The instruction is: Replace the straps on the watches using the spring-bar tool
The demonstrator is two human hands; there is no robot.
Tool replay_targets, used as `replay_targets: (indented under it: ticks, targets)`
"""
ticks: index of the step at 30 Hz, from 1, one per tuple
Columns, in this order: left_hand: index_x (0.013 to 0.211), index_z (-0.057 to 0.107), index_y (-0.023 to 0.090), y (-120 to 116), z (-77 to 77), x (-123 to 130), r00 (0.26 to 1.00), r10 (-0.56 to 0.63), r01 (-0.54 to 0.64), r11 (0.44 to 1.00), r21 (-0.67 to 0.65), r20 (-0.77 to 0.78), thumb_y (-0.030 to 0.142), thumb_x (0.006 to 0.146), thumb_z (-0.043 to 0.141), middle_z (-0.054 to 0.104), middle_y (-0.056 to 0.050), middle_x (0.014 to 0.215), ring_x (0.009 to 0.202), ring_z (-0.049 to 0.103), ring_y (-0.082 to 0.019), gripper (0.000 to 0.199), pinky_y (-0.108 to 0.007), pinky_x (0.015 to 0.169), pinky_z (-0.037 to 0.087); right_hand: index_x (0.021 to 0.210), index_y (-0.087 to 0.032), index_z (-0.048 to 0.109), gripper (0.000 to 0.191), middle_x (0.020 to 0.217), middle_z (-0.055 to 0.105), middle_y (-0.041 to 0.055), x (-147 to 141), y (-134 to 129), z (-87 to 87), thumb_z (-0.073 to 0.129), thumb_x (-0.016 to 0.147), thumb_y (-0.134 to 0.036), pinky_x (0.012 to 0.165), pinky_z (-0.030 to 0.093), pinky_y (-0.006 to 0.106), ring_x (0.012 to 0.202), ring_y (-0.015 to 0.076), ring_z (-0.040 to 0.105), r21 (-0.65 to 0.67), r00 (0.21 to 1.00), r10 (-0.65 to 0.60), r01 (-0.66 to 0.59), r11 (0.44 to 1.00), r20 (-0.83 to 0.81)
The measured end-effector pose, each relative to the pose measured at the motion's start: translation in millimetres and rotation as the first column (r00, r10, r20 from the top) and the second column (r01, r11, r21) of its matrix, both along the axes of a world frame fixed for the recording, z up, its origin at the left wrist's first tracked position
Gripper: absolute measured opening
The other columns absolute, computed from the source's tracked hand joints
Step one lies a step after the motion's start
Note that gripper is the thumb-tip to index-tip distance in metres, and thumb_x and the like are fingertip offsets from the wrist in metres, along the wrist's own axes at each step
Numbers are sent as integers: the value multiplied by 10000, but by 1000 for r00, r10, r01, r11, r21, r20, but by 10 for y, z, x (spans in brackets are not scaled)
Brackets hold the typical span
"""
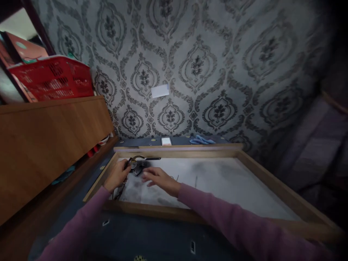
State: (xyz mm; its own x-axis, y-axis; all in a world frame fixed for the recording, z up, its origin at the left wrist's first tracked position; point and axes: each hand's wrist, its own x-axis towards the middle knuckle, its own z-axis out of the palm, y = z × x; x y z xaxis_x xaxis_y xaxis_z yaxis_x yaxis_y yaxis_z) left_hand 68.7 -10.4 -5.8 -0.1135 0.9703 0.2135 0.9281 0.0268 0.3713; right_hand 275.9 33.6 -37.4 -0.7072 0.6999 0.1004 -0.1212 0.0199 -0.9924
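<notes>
My left hand [117,176] is at the left end of a shallow wooden-framed tray [178,153] with a white bottom. Its thumb and fingers are closed on the edge of what looks like a wristwatch [133,165] with a round face. Just right of it lies a dark, shiny piece [138,169], too blurred to name. My right hand [161,180] hovers beside these with its fingers apart, holding nothing visible. A black strap [153,158] lies along the tray's back side. Another dark strap [119,192] lies below my left hand.
Thin, stick-like items [196,181] lie farther right in the tray. Behind it are a small white box [166,141] and a blue cloth [201,140] by the patterned wall. To the left, a wooden cabinet [54,134] carries a red basket [54,78].
</notes>
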Motion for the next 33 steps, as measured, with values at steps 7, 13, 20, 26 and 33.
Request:
replay_targets:
  ticks: [7, 13, 20, 26, 33]
  targets:
    - [1178, 535, 197, -185, -209, 403, 993, -113, 112, 993, 47, 17, 249, 909, 477, 695, -82, 873, 827, 678, -262, 280, -292, 679, 433, 924, -204, 624, 469, 937, 695, 45, -232, 95, 36, 694, 716, -618, 772, 485, 297, 849, 163, 642, -254, 952, -64, -15, 967, -298]
    - [1066, 609, 222, -168, -230, 412, 971, -176, 171, 984, 46, 158, 399, 886, 546, 694, -64, 860, 853, 651, -269, 260, -297, 722, 422, 958, -206, 661, 431, 885, 699, 24, -110, 144, -59, 820, 636, -444, 737, 474, 284, 796, 154, 623, -317, 919, -122, -4, 948, -376]
    - [941, 573, 163, -91, -277, 441, 798, -277, 300, 953, 46, 535, 576, 909, 389, 435, 62, 517, 437, 434, -121, 453, -221, 454, 338, 856, -174, 689, 374, 811, 671, 22, -105, 176, -101, 827, 611, -421, 589, 416, 223, 725, 132, 574, -289, 929, -159, 59, 955, -335]
    - [852, 512, 175, 2, -298, 436, 593, -257, 385, 923, 12, 763, 632, 839, 463, 317, 110, 487, 383, 268, -68, 460, -182, 386, 213, 783, -166, 676, 341, 686, 583, -8, -75, 167, -32, 787, 656, -462, 492, 313, 195, 636, 104, 489, -234, 940, -200, 136, 963, -276]
    - [843, 532, 164, 22, -178, 463, 468, -255, 481, 877, -2, 846, 571, 827, 559, 356, 102, 461, 391, 262, -58, 408, -184, 399, 203, 726, -142, 636, 385, 593, 498, -46, -7, 152, 64, 796, 655, -484, 426, 119, 217, 485, 47, 278, -223, 972, -158, 118, 968, -172]
